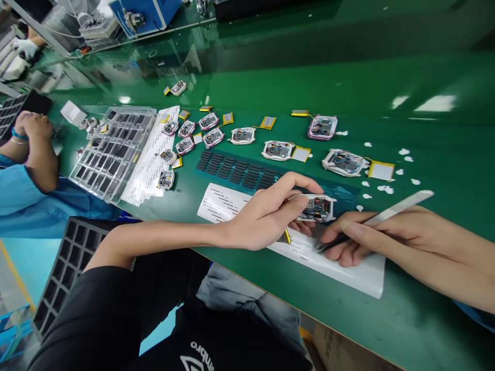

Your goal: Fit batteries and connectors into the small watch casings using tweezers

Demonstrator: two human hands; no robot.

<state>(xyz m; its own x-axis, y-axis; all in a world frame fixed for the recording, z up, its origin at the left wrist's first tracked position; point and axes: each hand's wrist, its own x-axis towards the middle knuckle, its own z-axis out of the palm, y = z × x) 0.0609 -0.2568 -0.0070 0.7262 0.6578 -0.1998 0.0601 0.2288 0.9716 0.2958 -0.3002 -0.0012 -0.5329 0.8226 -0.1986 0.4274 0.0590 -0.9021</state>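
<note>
My left hand point(266, 214) is closed on a small white device housing point(317, 207) with its circuit board exposed, tilted up above the mat. A yellow-edged battery point(287, 236) shows just below that hand, partly hidden. My right hand point(371, 237) grips a pair of metal tweezers point(402, 206), their dark tips pointing down at a white printed sheet point(348, 273). The sheet runs under both hands. Behind them lies a teal strip point(232, 172) with rows of black pads, partly covered by my left hand.
More open housings point(344, 162) with wired batteries point(381, 170) stand across the green table point(436, 247). Small white stickers point(385, 189) lie scattered at right. A clear tray point(112, 154) of dark parts is at left, near a co-worker's folded hands point(34, 126). A black compartment tray point(65, 263) sits below.
</note>
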